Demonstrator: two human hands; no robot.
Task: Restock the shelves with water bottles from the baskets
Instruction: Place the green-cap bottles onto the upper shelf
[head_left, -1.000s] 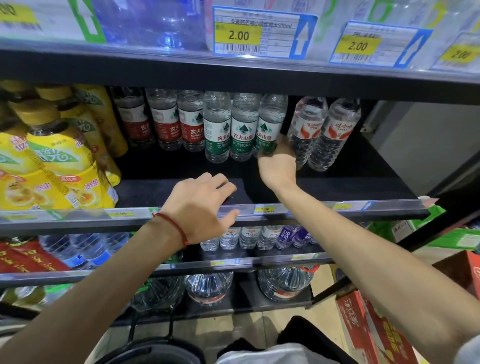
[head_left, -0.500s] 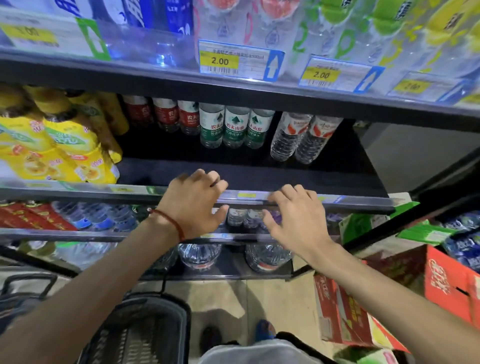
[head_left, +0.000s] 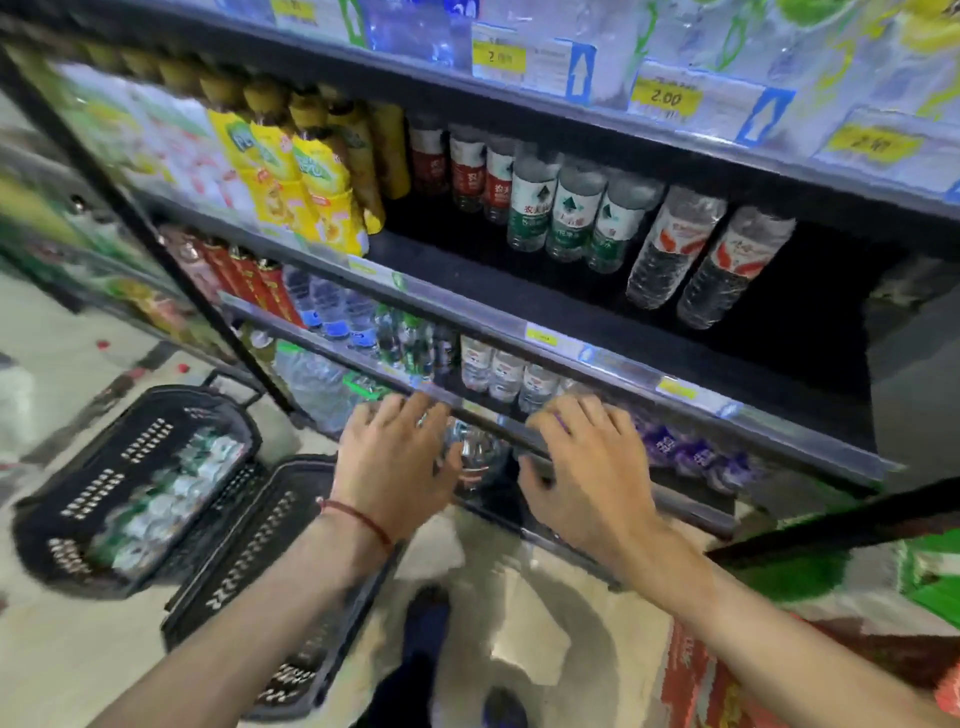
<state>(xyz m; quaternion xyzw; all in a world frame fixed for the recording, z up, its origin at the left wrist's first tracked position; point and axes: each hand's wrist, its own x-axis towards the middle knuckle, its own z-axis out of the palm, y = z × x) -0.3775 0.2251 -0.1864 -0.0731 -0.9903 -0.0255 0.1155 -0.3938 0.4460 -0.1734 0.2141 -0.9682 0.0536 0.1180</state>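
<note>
Head view. The left hand (head_left: 395, 457) and right hand (head_left: 587, 467) hover side by side at the lower shelf rail (head_left: 488, 421). Their fingers are spread and nearly straight, and they hold nothing.

The water bottles (head_left: 166, 499) lie packed in a black basket (head_left: 57, 519) on the floor, well below and left of the hands. A second basket (head_left: 270, 545) adjoins it; its contents cannot be told.

The middle shelf (head_left: 519, 291) carries green-labelled bottles (head_left: 566, 213) at the back, with its front bare.

Assessment: full bottles are probably fairly heavy, with thin walls that yield and a smooth surface. Take each round the labelled body, or at the neck under the cap.
</note>
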